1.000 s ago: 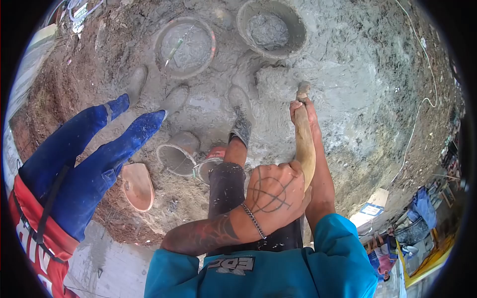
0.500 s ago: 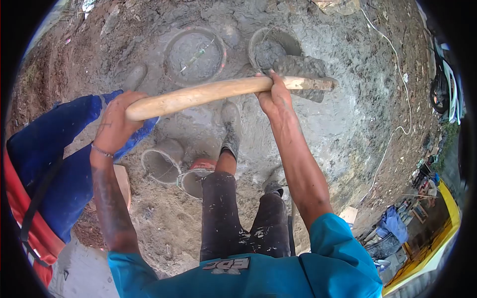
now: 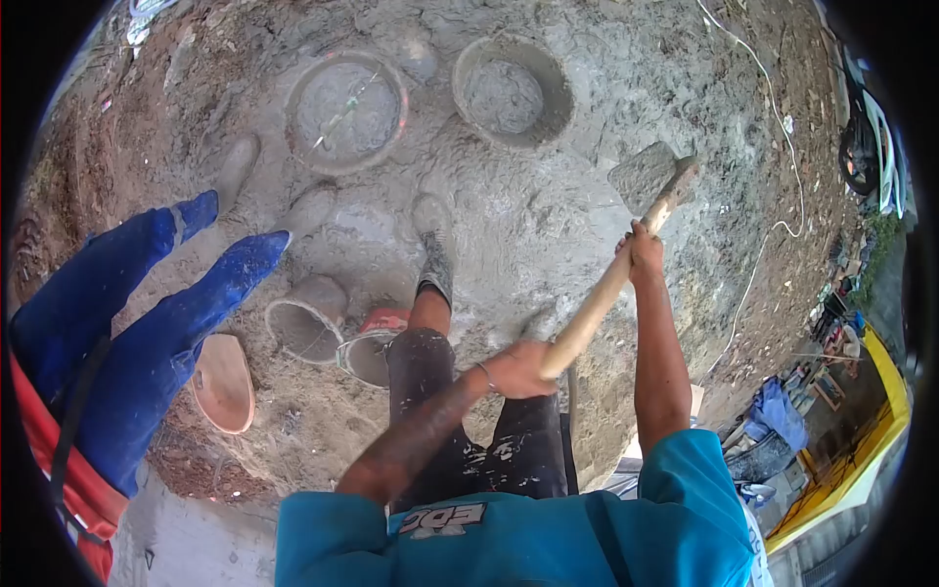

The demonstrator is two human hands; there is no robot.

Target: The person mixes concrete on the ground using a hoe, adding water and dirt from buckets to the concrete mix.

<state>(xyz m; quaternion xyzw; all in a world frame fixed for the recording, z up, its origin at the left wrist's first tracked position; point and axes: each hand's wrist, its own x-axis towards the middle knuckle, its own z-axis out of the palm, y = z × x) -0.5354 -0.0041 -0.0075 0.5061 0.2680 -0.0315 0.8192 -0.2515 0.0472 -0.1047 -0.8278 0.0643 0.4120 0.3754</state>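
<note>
Both my hands are wrapped around the wooden handle (image 3: 595,311) of a hoe, which slants up to the right in front of me. My left hand (image 3: 520,370) grips its near end, close to my thighs. Farther along, my right hand (image 3: 643,252) closes round the handle below the head. The hoe's blade (image 3: 641,179), coated in grey, lies over the wet cement mix (image 3: 548,210). Up and left of the blade stands a round tub (image 3: 561,110) with grey mix inside.
Another mix-filled tub (image 3: 294,122) has a stick across it. Two buckets, one grey (image 3: 328,298) and one reddish (image 3: 386,319), lie near my leg. At left stands a person in blue trousers (image 3: 156,323), beside an orange-brown basin (image 3: 224,386). A white cable (image 3: 800,186) runs along the right.
The hoe has swung from lying across in front of me to a slant. My left hand came inward and down; my right hand and the blade moved right, away from the tub.
</note>
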